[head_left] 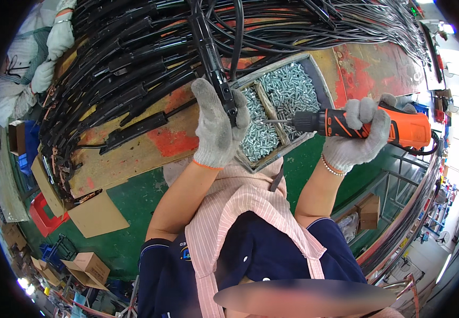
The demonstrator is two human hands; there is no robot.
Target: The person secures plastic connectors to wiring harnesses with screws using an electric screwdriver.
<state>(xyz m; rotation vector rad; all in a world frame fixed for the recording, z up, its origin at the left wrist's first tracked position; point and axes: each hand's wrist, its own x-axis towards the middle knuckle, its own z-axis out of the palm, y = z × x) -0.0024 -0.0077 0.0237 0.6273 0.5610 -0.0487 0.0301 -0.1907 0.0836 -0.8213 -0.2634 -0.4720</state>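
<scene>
My left hand (217, 119), in a grey-white work glove, is closed around the lower end of a black plastic housing (208, 50) with a cable on it. In my gloved right hand (359, 132) is an orange and black power screwdriver (407, 130), gripped round its body. Its bit (272, 121) points left toward the housing's end, with a small gap between them. Below the bit stands a divided metal tray (322, 87) full of small silvery screws (287, 85). Whether a screw sits on the bit's tip is too small to tell.
Many black housings (139, 63) with cables lie in rows across the worn red-and-tan table (173, 143). At the far left are a co-worker's gloved hands (59, 40). An opened cardboard box (99, 212) and a red plastic stool (44, 214) stand beyond the table's left end.
</scene>
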